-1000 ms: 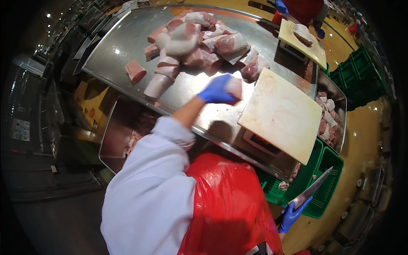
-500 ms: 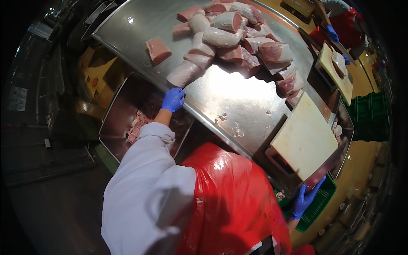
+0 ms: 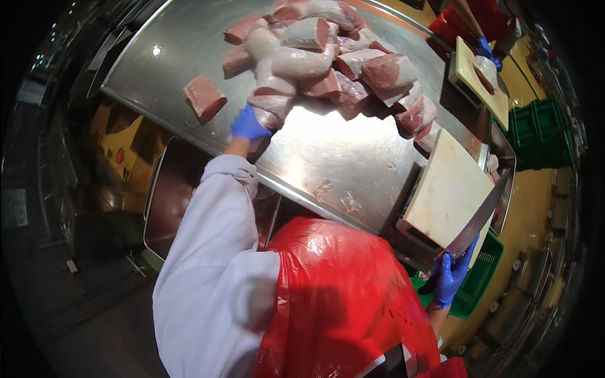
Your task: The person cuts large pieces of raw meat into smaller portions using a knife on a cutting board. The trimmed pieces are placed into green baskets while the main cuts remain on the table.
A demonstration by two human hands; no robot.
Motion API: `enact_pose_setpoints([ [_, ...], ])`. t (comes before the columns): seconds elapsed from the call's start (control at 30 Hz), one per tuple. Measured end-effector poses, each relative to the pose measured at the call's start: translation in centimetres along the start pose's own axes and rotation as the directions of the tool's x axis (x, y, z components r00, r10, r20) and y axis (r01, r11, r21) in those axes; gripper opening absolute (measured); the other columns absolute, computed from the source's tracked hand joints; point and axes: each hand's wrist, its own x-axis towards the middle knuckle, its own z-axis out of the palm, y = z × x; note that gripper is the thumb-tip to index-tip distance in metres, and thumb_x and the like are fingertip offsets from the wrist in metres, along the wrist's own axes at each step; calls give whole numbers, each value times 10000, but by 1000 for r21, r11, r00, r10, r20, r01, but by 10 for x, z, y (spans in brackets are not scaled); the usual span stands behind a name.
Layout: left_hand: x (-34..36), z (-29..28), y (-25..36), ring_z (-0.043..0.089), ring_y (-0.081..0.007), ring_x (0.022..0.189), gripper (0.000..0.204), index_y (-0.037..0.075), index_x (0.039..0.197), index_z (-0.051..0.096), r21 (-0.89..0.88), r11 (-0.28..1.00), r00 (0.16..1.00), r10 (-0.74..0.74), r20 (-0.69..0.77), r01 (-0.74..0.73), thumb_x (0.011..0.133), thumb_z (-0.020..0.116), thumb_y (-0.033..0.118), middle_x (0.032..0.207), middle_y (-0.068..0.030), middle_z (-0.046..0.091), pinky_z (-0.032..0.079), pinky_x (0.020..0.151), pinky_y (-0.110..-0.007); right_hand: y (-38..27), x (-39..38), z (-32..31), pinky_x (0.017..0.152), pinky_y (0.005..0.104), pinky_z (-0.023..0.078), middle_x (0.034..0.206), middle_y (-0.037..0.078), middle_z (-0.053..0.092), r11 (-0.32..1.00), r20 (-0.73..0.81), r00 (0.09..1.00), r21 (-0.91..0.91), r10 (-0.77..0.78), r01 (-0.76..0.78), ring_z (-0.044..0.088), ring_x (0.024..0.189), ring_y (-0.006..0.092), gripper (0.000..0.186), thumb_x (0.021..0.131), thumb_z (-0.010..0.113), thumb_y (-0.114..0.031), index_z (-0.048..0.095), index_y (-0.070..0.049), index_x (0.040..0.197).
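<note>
My left hand (image 3: pixel 250 124), in a blue glove, is closed on the near end of a pale pink cut of meat (image 3: pixel 272 108) at the left side of the table. That cut touches a heap of thick meat cuts (image 3: pixel 305 63), pink-faced with whitish fat. My right hand (image 3: pixel 452 277), also gloved in blue, grips a large knife (image 3: pixel 478 219). Its broad blade slants up and away along the right edge of a white cutting board (image 3: pixel 450 189); part of the dark handle shows beside the fingers.
The metal table (image 3: pixel 328 151) bears the heap and a separate cut (image 3: pixel 205 98) at its left. Metal bins (image 3: pixel 179 189) stand below it at left and right. A green basket (image 3: pixel 482 274) lies below my right hand. Across the table, another person's gloved hand (image 3: pixel 485 49) is near a second board (image 3: pixel 482 82).
My left hand has moved up from the table edge onto the near cut of meat. My right hand has raised the knife, so its blade now shows beside the board.
</note>
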Motion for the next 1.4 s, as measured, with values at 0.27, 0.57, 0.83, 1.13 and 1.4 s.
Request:
enact_pose_setpoints([
  [0.27,-30,-37,14,631,-321,1204,802,28,1336,595,-585,804,928,291,233,-105,619,865,265,1276,-167,661,496,1043,-418,16,-44,-29,552,218,428,829,33,601,998,-100,993,-12,63,-64,501,592,83,883,928,605,22,135,-140,1658],
  [0.57,-154,-65,290,592,-385,1267,1113,59,1547,360,-733,173,396,907,-141,-657,622,894,371,1334,-230,616,457,1070,-432,36,-86,-100,538,211,433,860,21,603,984,-183,970,104,159,-142,507,627,75,865,948,544,70,107,-154,1661],
  [0.83,-298,-12,509,471,-484,1363,1116,134,1573,332,-21,241,234,955,182,-970,668,844,538,1541,-256,423,386,1095,-635,75,-113,-165,493,224,451,864,35,620,984,-232,969,172,87,-47,520,581,74,853,983,545,59,100,-199,1663],
  [1.13,-227,-20,523,-62,-500,1543,1315,70,1643,33,-314,261,321,934,-157,-913,760,577,879,1685,-275,-63,34,1189,-699,123,-180,-222,498,210,479,882,48,600,968,-420,885,222,204,-117,564,626,74,771,978,548,52,184,-115,1638],
  [1.4,-224,-17,502,527,-441,1324,1030,-49,1436,488,-200,529,566,764,-312,-825,829,619,772,1457,-348,488,416,1105,-496,132,-154,-241,512,209,483,904,53,600,979,-348,925,183,152,-92,584,671,85,731,987,571,41,228,-94,1618],
])
